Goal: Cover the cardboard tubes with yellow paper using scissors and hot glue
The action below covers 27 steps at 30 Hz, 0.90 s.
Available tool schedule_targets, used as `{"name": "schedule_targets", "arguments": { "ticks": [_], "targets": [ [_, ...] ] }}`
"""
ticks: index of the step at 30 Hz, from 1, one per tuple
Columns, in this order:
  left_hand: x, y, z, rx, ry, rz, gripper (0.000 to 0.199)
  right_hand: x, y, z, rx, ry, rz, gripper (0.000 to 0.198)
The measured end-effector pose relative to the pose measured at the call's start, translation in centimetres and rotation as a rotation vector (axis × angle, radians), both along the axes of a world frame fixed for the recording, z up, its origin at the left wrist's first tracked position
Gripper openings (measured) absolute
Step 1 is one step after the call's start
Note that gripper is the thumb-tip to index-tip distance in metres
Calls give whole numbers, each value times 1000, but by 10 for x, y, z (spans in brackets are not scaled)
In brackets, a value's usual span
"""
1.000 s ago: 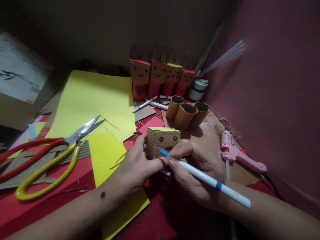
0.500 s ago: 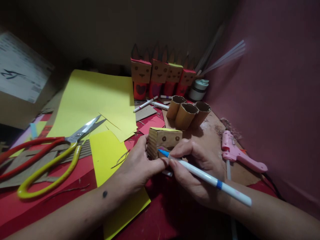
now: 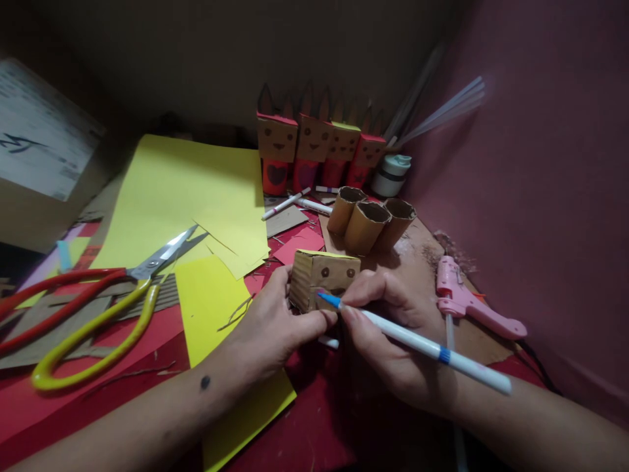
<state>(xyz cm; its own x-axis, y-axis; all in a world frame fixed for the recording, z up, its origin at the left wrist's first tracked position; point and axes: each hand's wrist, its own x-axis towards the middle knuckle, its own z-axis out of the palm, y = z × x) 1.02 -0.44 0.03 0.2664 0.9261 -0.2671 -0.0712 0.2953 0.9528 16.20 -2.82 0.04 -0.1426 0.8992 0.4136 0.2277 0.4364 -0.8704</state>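
Observation:
A small cardboard box [image 3: 301, 283] with a yellow top and two drawn round eyes is gripped by my left hand [image 3: 280, 328], thumb across its lower front. In my right hand [image 3: 393, 334] is a white felt-tip marker [image 3: 407, 335] with a blue tip and blue band. The tip is at the lower left of the drawn face, by a small purplish mark; I cannot tell whether it touches. My right fingers hide part of the box's right side. A white stick-like piece [image 3: 328, 341] shows below the box.
Scissors [image 3: 152, 265] lie open on yellow paper [image 3: 191, 183] at left. Three cardboard tubes [image 3: 366, 229] stand behind the box; several cardboard figures [image 3: 278, 141] line the back. A pink glue gun [image 3: 466, 301] and a lidded jar [image 3: 392, 176] are at right.
The marker and my right hand have shifted slightly right, the tip moving from the face's left edge further inward. My left hand keeps hold of the box.

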Motion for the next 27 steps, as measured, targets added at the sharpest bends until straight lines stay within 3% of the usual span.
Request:
{"name": "schedule_targets", "arguments": {
  "ticks": [10, 16, 21, 27],
  "targets": [
    [-5, 3, -1, 23, 121, -8, 55, -2, 0, 3, 86, -77, -15, 8],
    [-2, 0, 2, 5, 106, -20, 52, -1, 0, 2, 63, -106, -38, 8],
    [-1, -1, 2, -3, 5, 15, 49, 0, -1, -1, -13, 62, 16, 12],
    [-1, -1, 0, -22, -28, 32, 56, 7, -3, 2, 92, 134, 16, 15]
  ]
}}
